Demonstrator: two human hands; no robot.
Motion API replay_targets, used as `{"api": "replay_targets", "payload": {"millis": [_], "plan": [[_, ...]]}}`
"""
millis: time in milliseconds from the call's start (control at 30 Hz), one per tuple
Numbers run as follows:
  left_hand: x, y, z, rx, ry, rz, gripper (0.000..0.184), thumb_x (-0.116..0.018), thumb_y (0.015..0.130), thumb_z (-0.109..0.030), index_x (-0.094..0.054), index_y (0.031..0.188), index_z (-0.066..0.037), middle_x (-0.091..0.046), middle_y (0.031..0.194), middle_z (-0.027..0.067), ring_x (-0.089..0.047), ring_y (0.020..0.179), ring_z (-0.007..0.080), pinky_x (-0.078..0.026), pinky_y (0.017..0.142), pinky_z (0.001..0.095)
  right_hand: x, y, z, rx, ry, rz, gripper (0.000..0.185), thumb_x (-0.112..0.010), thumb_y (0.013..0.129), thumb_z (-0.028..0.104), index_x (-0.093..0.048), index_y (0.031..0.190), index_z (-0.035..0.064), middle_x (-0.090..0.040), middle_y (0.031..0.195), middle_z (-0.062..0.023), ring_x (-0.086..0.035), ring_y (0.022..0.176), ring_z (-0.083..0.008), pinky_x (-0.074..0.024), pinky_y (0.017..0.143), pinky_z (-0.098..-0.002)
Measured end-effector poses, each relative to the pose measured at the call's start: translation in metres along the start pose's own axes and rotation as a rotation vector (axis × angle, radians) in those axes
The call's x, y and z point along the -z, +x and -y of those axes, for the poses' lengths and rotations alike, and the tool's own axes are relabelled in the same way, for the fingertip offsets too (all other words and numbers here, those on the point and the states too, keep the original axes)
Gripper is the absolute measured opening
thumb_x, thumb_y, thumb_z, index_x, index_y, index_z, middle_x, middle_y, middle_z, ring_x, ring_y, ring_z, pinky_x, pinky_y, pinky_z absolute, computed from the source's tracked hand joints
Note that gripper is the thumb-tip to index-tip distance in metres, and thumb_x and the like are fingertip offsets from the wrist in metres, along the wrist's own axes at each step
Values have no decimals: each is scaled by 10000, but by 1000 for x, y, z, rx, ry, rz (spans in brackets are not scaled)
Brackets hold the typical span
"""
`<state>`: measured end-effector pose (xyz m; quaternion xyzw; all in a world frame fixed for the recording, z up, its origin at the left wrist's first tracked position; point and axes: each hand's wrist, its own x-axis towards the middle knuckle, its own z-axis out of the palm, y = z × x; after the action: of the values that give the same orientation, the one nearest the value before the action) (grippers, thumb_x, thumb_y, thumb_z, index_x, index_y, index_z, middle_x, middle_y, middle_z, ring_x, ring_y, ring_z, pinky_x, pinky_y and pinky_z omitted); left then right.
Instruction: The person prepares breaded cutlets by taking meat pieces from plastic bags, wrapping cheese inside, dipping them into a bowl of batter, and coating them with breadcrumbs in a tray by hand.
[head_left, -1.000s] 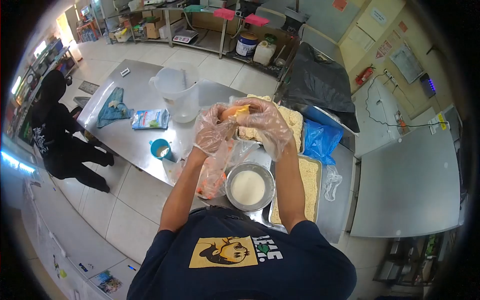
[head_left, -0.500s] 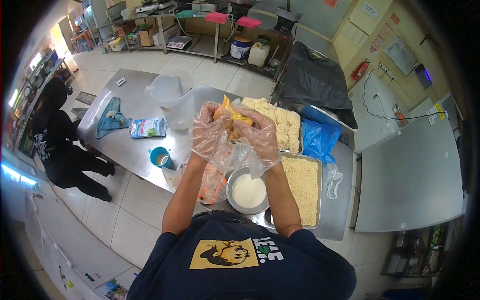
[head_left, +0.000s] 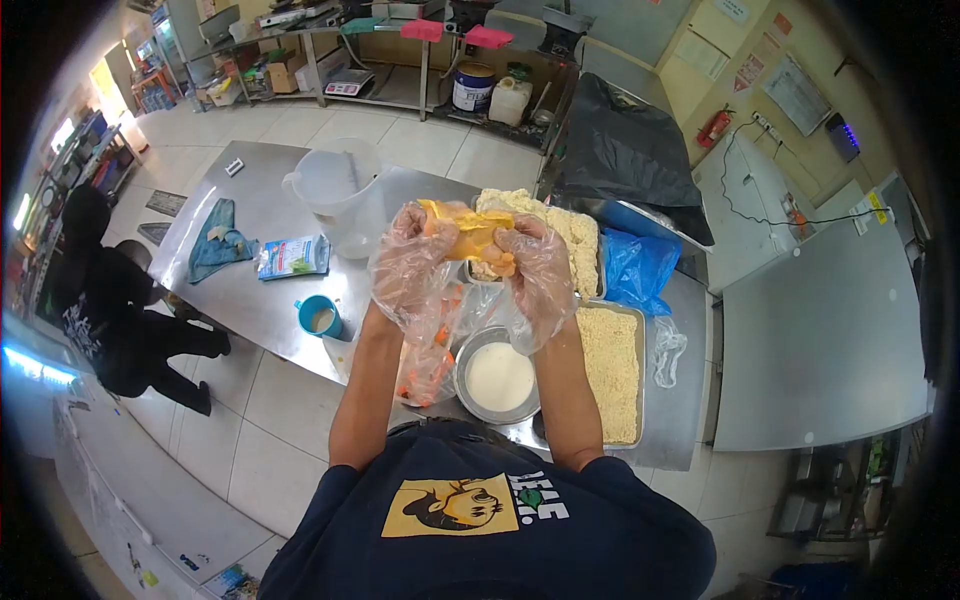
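Note:
A piece of raw chicken (head_left: 476, 238) with a yellow, cheese-like layer is stretched between my two hands, above the table. My left hand (head_left: 408, 268), in a clear plastic glove, grips its left end. My right hand (head_left: 543, 275), gloved the same way, pinches the right end. Below them stands a metal bowl (head_left: 462, 388) of white batter (head_left: 500, 376). To the bowl's left is a clear plastic bag (head_left: 426, 372) with orange patches. A tray of pale crumbs (head_left: 608, 372) lies to the right, and breaded pieces (head_left: 572, 238) fill another tray behind it.
The steel table (head_left: 275, 180) carries a clear pitcher (head_left: 340, 190), a blue mug (head_left: 318, 316), a printed packet (head_left: 293, 257) and a blue cloth (head_left: 218, 245). A blue plastic bag (head_left: 637, 272) lies at the right. A person in black (head_left: 120, 300) stands beyond the left edge.
My hands have moved apart. The chicken, bunched up between them before, is now spread out wider with more of its yellow layer showing. The person at left has shifted slightly.

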<state>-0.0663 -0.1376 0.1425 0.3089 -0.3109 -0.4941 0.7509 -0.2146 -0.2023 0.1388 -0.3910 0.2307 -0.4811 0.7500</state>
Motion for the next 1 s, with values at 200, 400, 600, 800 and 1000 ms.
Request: {"api": "replay_targets", "payload": {"millis": [200, 400, 600, 800, 1000], "plan": [[21, 11, 9, -119, 156, -50, 284, -708, 810, -35, -441, 892, -88, -546, 907, 25, -543, 858, 102, -488, 756, 226, 2, 0, -7, 84, -52, -18, 250, -703, 803, -14, -616, 1018, -108, -664, 949, -146, -661, 796, -168, -562, 735, -263], [23, 19, 21, -343, 131, -51, 398, -716, 761, 72, -384, 866, -120, -515, 911, 24, -536, 841, 93, -504, 729, 232, 17, -4, -7, 54, -26, -45, 229, -670, 818, -34, -606, 1034, -75, -652, 939, -151, -658, 836, -183, -561, 710, -234], [21, 25, 19, -284, 98, -66, 408, -731, 756, 60, -407, 934, -110, -515, 926, 29, -556, 868, 113, -521, 768, 253, 18, -19, -16, -30, 171, -61, 249, -664, 860, 31, -576, 1083, -36, -631, 957, -110, -649, 837, -184, -567, 716, -289], [10, 25, 33, -197, 214, 61, 372, -736, 769, 28, -475, 1014, -76, -534, 974, 27, -555, 896, 113, -508, 809, 257, 18, -24, -36, -42, 187, -59, 273, -682, 851, 56, -559, 1079, -28, -622, 982, -99, -639, 881, -185, -561, 767, -305], [-4, 24, 31, -230, 254, 156, 349, -722, 788, 4, -525, 1072, -48, -576, 1036, 48, -565, 960, 130, -491, 840, 267, 45, -29, -40, -11, 58, -124, 302, -688, 826, 23, -563, 1097, -19, -613, 1001, -97, -621, 865, -162, -539, 775, -282]]}}
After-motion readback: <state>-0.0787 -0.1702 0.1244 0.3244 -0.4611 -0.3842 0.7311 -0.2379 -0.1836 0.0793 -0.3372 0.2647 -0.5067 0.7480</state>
